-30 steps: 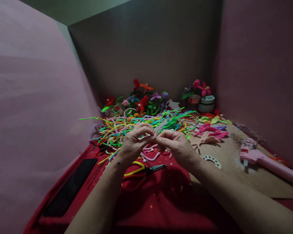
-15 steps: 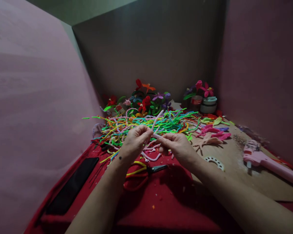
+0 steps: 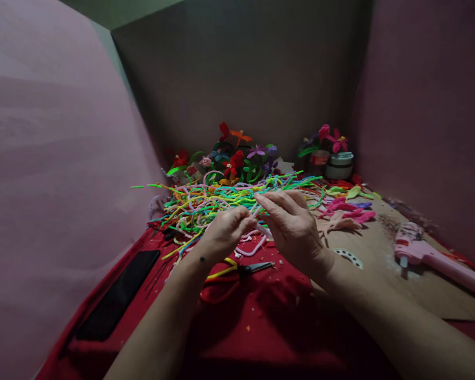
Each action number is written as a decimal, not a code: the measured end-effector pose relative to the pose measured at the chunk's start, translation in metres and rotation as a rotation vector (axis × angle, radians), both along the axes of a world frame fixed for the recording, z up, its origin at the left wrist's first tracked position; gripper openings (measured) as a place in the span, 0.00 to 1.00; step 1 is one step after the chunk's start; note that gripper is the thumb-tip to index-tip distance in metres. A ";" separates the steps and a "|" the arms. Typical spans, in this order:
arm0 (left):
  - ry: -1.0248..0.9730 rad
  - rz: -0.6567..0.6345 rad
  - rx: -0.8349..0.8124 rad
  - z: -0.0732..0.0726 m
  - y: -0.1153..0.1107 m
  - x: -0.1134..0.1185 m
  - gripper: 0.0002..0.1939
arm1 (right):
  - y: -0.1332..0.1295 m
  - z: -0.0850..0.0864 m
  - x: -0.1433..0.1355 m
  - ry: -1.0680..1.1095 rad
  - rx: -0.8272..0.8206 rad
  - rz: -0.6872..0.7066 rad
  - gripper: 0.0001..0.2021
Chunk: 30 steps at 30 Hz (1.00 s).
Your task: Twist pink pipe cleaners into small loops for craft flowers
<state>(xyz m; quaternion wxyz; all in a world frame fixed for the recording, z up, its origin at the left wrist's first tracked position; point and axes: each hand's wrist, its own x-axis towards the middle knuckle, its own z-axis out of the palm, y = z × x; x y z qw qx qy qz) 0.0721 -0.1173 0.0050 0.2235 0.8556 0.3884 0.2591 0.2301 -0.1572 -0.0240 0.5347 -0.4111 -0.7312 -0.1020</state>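
My left hand point(image 3: 227, 229) pinches a pale pink-lilac pipe cleaner point(image 3: 264, 230) between thumb and fingertips. A short stretch of the strand shows in the gap between my hands; the rest is hidden. Close on the right, my right hand point(image 3: 291, 227) has its fingers stretched out over the strand, its back turned up and its thumb mostly hidden. Behind both hands spreads a tangled heap of coloured pipe cleaners point(image 3: 229, 198). Scissors point(image 3: 255, 267) with yellow and red handles lie on the red cloth point(image 3: 261, 338) below my hands.
A black phone point(image 3: 119, 295) lies at the left. On a brown board point(image 3: 372, 285) at the right rest a pink glue gun point(image 3: 427, 256), a white curved piece with holes point(image 3: 348, 257) and pink fuzzy petals point(image 3: 348, 211). Pipe-cleaner flowers point(image 3: 235, 161) and a lidded jar point(image 3: 339, 166) stand at the back.
My right hand has gone from pinching the pipe cleaner to stretched fingers, rising and turning its back up. The upright end of the strand no longer shows. My left hand keeps its pinch.
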 end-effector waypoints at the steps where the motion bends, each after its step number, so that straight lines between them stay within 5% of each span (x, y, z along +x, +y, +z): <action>1: 0.036 -0.011 0.037 -0.001 -0.001 0.000 0.12 | 0.000 0.000 0.000 -0.040 -0.008 -0.004 0.12; 10: 0.000 0.074 0.052 -0.006 0.001 0.005 0.12 | 0.006 0.003 0.005 0.375 -0.812 0.345 0.15; 16: -0.143 0.085 0.060 -0.006 -0.001 0.008 0.10 | 0.008 0.004 0.006 0.335 -0.845 0.300 0.17; 21: -0.216 0.055 -0.170 -0.003 -0.004 0.010 0.11 | 0.007 0.002 0.003 0.492 -0.924 0.372 0.16; 30: -0.221 0.146 -0.102 -0.005 -0.007 0.014 0.09 | 0.005 0.004 0.000 0.588 -1.063 0.517 0.11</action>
